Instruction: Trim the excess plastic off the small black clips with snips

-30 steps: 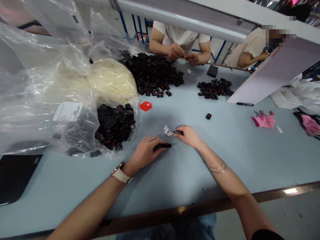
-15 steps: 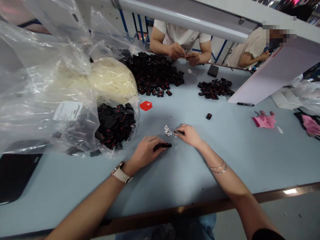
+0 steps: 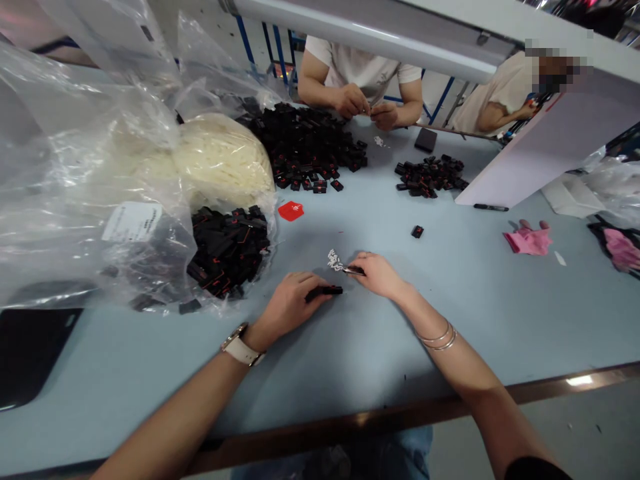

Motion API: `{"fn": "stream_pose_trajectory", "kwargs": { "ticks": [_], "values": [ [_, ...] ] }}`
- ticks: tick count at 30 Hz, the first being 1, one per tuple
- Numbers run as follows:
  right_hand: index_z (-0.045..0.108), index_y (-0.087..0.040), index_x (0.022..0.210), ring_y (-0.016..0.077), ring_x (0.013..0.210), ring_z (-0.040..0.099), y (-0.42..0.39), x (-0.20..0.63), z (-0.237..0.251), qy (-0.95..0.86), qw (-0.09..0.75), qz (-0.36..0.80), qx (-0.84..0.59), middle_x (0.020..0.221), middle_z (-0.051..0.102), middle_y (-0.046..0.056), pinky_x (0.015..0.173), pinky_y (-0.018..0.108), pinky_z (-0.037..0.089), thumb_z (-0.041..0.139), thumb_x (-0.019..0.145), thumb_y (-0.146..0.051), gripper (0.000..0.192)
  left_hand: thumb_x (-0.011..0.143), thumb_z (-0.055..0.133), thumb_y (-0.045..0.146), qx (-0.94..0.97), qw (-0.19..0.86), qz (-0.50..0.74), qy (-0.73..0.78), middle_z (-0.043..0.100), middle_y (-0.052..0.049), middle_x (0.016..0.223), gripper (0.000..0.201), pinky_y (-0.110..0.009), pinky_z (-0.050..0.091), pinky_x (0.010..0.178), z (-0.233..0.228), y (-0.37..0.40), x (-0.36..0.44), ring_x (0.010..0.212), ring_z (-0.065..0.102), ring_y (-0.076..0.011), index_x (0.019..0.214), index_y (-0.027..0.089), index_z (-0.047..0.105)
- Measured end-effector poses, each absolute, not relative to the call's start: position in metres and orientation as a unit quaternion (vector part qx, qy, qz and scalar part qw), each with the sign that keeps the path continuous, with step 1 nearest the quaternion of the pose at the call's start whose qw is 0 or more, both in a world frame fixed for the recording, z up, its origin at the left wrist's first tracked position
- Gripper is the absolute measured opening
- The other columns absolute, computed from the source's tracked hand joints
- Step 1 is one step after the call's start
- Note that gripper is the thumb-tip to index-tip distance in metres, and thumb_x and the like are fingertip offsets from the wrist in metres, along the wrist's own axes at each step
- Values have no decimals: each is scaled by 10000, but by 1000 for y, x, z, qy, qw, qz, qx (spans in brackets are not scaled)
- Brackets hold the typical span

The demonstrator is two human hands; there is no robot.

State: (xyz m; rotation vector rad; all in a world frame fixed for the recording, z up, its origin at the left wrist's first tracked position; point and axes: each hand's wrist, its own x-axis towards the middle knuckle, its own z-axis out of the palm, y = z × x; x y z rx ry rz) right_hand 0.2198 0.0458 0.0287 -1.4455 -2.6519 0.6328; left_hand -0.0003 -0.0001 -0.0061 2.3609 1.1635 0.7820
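My left hand (image 3: 295,299) is closed on a small black plastic part (image 3: 330,291), holding it low over the blue-grey table. My right hand (image 3: 376,273) pinches dark, shiny tweezers (image 3: 354,270), whose tips point left. Those tips are at the lower right edge of a small heap of tiny white pieces (image 3: 334,259); whether they grip one is too small to tell. To the left, black parts with red marks (image 3: 230,250) lie in the mouth of a clear plastic bag (image 3: 60,200).
A red tag (image 3: 291,211) lies beyond my hands. Farther back are a large pile of black parts (image 3: 315,143), a smaller pile (image 3: 430,177) and a single black part (image 3: 417,231). Pink gloves (image 3: 530,240) lie right. Opposite, a co-worker's hands (image 3: 367,107) hold something small.
My right hand has shifted slightly, and the tweezers' tips have moved left and a little down, towards the white pieces. My left hand stays in place with the black plastic part.
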Motion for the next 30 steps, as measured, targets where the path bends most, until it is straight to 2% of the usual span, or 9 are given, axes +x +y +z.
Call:
{"fn": "stream_pose_trajectory", "kwargs": {
  "ticks": [8,13,16,22,26,30],
  "values": [
    [680,-163,962,185,877,622,37,211,36,-862,-52,149,-482,972,661,97,746,262,417,519,891,-168,176,890,573,334,843,187,281,418,690,-29,829,145,-327,468,689,-10,1,-1,765,633,-185,934,216,646],
    [664,-141,927,195,858,618,38,210,39,-844,-55,157,-510,929,667,108,738,267,410,527,868,-180,155,894,570,336,845,182,287,413,689,-29,831,151,-322,469,692,-10,1,-1,769,631,-183,936,210,642],
    [668,-141,870,177,805,599,41,212,36,-828,-16,183,-529,865,667,88,718,256,396,540,823,-156,137,896,562,336,844,184,282,417,689,-27,838,155,-313,472,700,-10,0,-1,775,631,-177,941,212,642],
    [669,-155,761,108,623,496,40,213,35,-788,119,282,-533,708,616,2,624,226,353,563,727,-125,115,885,568,307,832,187,285,437,692,-32,847,127,-318,487,711,-6,-1,-1,767,631,-179,935,217,643],
    [676,-163,801,83,613,498,34,210,35,-768,189,370,-487,745,629,-19,610,204,364,578,706,-130,140,874,578,297,822,182,298,449,690,-39,836,112,-319,491,694,-7,-1,0,758,632,-186,918,213,638],
    [660,-170,857,87,630,544,28,207,37,-757,196,419,-461,735,649,-24,621,201,393,592,740,-170,136,870,579,297,818,180,299,457,683,-31,806,106,-310,484,682,-8,-2,-1,743,628,-183,901,209,629]
  ]
}}
